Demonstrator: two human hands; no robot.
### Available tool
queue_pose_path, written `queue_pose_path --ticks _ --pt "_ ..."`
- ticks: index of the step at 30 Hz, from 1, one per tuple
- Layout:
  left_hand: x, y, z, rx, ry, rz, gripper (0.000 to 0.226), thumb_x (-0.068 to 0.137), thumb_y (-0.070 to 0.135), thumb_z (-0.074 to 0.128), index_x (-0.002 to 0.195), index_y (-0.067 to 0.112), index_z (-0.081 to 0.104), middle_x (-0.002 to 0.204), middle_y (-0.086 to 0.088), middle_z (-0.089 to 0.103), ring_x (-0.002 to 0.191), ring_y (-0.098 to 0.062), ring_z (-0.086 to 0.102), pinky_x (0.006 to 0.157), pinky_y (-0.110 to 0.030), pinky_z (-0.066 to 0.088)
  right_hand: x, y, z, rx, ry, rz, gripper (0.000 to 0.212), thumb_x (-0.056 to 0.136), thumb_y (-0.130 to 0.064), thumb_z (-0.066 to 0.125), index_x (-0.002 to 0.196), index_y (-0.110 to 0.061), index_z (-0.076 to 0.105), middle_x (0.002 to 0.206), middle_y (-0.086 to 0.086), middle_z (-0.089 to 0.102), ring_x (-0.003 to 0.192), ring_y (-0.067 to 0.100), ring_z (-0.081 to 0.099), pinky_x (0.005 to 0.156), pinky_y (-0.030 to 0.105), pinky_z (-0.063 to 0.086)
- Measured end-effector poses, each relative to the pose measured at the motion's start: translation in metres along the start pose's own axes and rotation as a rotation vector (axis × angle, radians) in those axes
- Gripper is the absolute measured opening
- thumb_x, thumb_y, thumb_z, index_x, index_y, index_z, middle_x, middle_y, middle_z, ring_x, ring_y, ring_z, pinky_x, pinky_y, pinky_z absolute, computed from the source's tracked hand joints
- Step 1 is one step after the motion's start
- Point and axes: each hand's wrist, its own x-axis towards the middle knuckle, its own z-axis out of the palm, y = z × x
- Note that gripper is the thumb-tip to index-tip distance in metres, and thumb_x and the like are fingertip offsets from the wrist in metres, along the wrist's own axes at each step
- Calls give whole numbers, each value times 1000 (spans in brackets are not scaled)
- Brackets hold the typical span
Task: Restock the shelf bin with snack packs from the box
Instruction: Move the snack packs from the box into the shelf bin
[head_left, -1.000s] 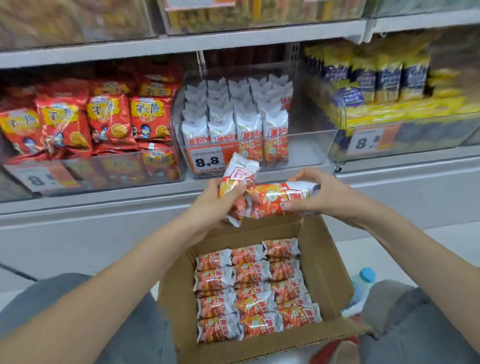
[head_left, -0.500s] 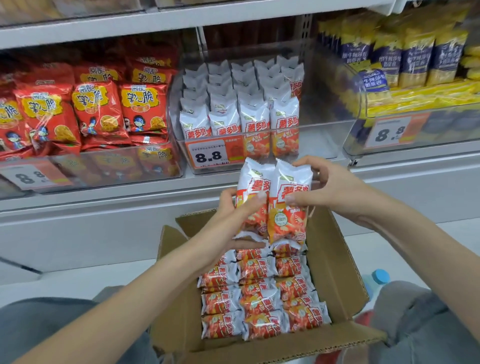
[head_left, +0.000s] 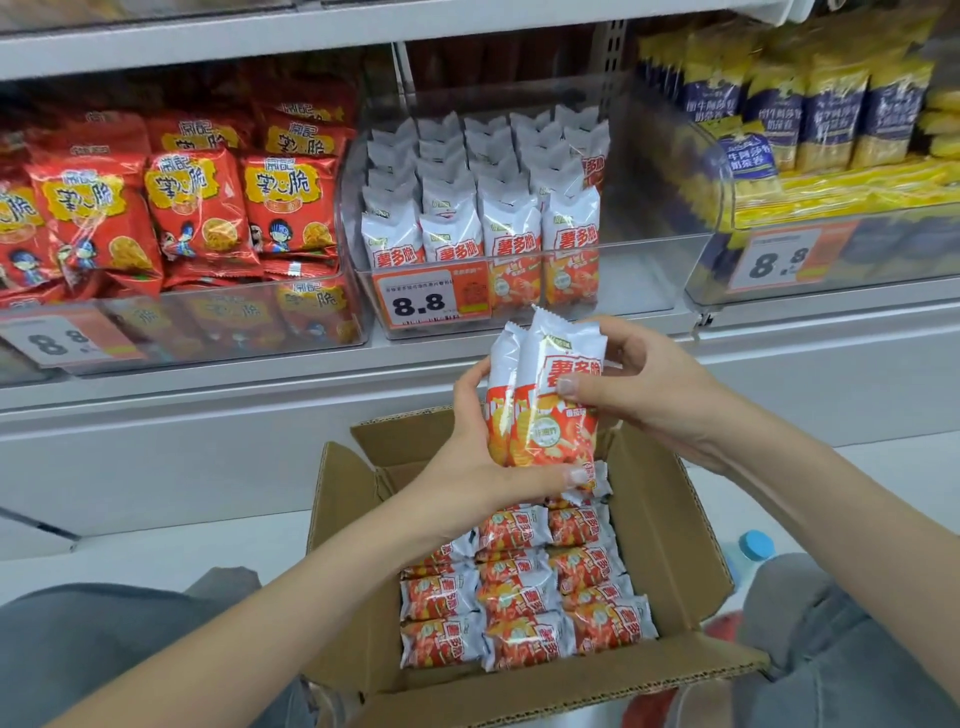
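An open cardboard box (head_left: 670, 525) sits below the shelf, rows of snack packs (head_left: 519, 592) lying inside. Above it the clear shelf bin (head_left: 649, 275) is part filled. Two upright packs (head_left: 545, 400) are clamped between left grip (head_left: 467, 478) and right grip (head_left: 639, 384), above the box.

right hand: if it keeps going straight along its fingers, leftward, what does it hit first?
The held snack packs, which the right hand already pinches; just behind them is the left hand. Depth between the two is unclear.
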Motion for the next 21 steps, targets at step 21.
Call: queue_pose_path --ticks 21 --pt "28 -8 1 34 -88 168 108 74 5 77 138 38 -4 138 10 27 122 -8 50 88 -16 49 2 11 12 234 -11 58 105 28 -56 91 119 -17 57 103 4 73 96 20 70 73 28 57"
